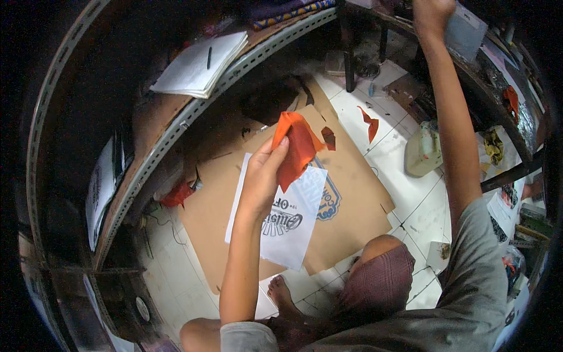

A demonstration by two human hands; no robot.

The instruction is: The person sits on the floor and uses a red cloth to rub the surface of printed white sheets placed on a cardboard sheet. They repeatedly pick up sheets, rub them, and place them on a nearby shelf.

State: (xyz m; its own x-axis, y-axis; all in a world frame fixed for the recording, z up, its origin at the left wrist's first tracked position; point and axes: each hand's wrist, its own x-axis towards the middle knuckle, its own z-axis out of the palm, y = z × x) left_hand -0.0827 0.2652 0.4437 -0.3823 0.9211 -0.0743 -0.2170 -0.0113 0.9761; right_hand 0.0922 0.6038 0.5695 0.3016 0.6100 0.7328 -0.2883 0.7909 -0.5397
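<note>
My left hand (268, 170) is closed on an orange cloth piece (299, 144), thumb on top, held up above the floor. Beneath it, white paper sheets (293, 234) printed with a dark lettered design lie on a large brown cardboard sheet (346, 240). My right hand (434, 17) reaches far to the upper right, over a worktable beside a grey-blue box (465, 32). The picture's top edge cuts it off, and its fingers are hidden.
Orange scraps (370, 124) lie on the white tiles. A pale plastic jerrycan (423, 149) stands by my right arm. To the left curves a metal-edged shelf (193, 111) bearing a stack of paper (202, 64) with a pen. Worktable legs (348, 58) rise at the back.
</note>
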